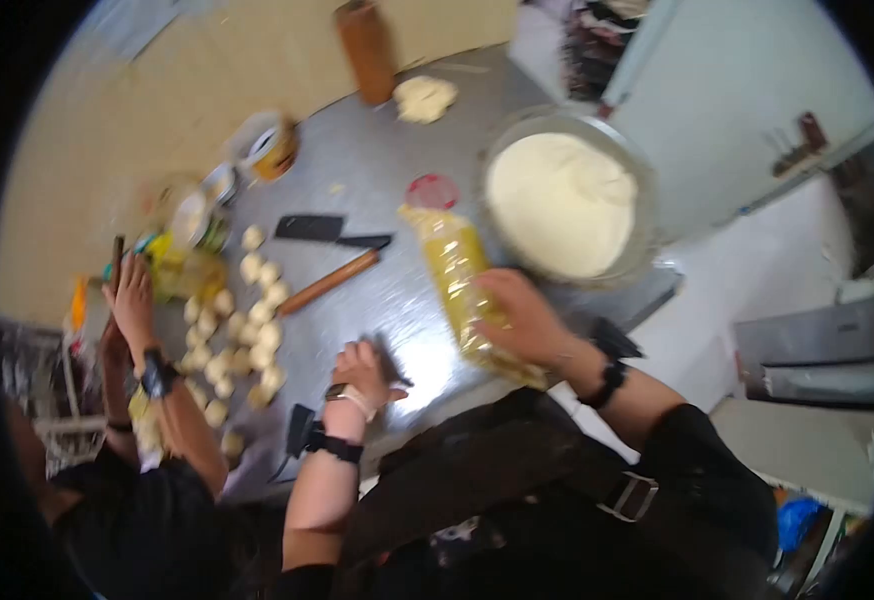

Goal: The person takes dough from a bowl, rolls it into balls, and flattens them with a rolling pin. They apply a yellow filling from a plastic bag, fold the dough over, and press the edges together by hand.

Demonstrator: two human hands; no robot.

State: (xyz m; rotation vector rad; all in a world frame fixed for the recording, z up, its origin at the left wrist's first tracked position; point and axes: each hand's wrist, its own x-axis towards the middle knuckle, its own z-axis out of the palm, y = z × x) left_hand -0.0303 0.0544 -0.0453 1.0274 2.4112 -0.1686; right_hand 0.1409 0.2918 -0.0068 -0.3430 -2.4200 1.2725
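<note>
My left hand [359, 372] rests on the grey metal tabletop [357, 165], fingers stretched out and holding nothing. Just right of it is a dark thin shape [391, 360] that I cannot make out. My right hand [522, 318] lies over the right side of a long clear plastic bag [449, 262] with yellow contents, its fingers curled onto the bag. Beyond that hand stands a large bowl [647, 205] of pale flour-like powder [562, 205]. A wooden rolling pin [329, 282] and a black cleaver [309, 228] lie ahead of my left hand.
Several small dough balls [262, 335] are spread to the left. A co-worker's hand [132, 300] is beyond them, by a dark stick. At the back are a dough lump [425, 99], a brown cylinder [365, 50] and a tub [269, 148]. A red ring-shaped lid [431, 190] lies by the bag.
</note>
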